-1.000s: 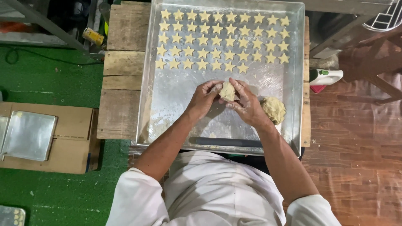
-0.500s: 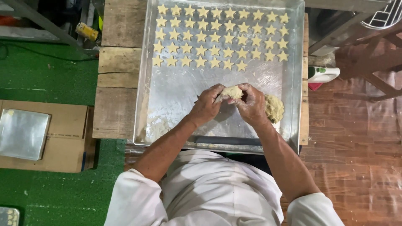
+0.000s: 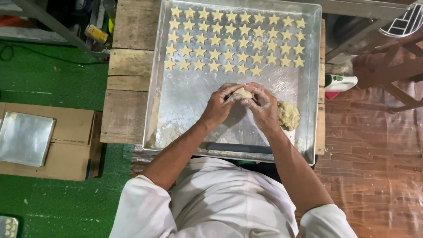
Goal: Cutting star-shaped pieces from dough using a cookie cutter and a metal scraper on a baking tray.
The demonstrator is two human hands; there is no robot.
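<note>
Dough ball pinched between both hands over the tray, centre.

Left hand and right hand fingers clamped on it; judged soft, light, sticky, best held gently around the sides. Dough lump at 3 o'clock; stars at 12.

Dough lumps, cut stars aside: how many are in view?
2: one lump held between left hand and right hand; another lump on the tray right of them.

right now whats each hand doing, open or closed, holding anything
Left hand: closed on the small dough piece, pinched against the right.
Right hand: closed on the same dough piece; the bigger dough lump lies untouched beside it.
</note>
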